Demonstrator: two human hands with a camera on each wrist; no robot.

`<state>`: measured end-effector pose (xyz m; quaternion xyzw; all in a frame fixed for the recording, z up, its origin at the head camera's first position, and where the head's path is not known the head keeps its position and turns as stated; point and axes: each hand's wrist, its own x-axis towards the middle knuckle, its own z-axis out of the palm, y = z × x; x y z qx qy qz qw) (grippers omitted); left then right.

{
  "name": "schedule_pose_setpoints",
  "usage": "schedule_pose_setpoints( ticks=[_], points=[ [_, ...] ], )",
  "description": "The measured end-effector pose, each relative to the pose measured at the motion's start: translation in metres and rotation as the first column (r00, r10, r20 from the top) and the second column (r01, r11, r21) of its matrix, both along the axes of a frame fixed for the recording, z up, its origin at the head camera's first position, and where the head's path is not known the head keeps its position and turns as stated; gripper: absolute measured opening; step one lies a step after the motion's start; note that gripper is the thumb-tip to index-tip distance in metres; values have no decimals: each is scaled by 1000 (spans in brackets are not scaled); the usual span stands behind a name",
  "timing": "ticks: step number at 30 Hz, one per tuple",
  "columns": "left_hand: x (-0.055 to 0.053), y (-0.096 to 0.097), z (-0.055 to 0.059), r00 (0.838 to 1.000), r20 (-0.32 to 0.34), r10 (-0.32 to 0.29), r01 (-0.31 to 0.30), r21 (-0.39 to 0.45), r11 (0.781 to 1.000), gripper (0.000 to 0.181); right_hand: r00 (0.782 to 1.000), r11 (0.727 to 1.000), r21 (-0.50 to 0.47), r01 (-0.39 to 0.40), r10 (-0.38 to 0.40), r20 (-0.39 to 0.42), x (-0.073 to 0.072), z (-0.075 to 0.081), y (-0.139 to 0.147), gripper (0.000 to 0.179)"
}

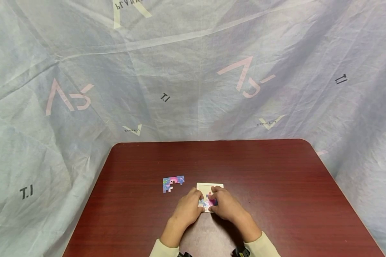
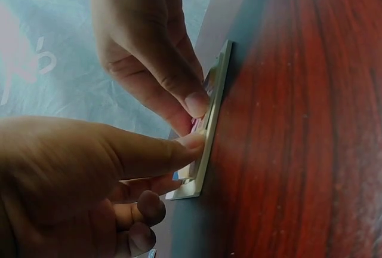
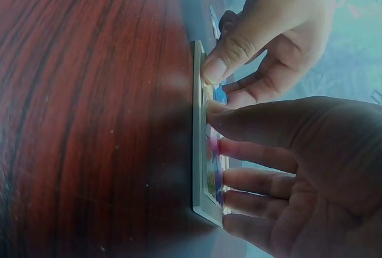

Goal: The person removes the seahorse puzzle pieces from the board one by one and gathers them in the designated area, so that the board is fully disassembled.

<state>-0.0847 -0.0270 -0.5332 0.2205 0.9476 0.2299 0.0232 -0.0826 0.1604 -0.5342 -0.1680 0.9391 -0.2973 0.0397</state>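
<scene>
A small cream puzzle tray [image 1: 210, 184] lies on the table, with blue and pink puzzle pieces [image 1: 207, 202] in its near half. At its left side is my left hand [image 1: 187, 208], thumb at the near rim and index finger farther up, pinching a light-blue piece [image 1: 201, 203]. From the right comes my right hand [image 1: 226, 204], its thumb close beside the left thumb. Between that thumb and its fingers it holds a pink piece [image 1: 213, 202]. The right wrist view shows the right fingers [image 3: 256, 180] spread along the pieces. Both hands partly cover the tray.
Several joined puzzle pieces [image 1: 173, 180] lie in an L shape left of the tray. The dark red wooden table [image 1: 276, 171] has rounded far corners. A pale printed cloth [image 1: 193, 85] hangs behind and around it.
</scene>
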Motion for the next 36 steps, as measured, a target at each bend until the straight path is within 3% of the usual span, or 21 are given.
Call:
schedule_pose_setpoints(
  ticks=[14,23,36],
  points=[
    [1,0,-2,1000,-1,-15,15,61,998,35,999,1000,9,2,-2,-33,1,0,1,37],
    [1,-3,-4,1000,-21,-6,7,51,999,36,1000,1000,-4,-5,5,-10,1,-1,0,37],
    [1,-2,-4,1000,11,13,-14,24,1000,32,1000,1000,-28,-6,6,-5,2,-1,1,39]
  ],
)
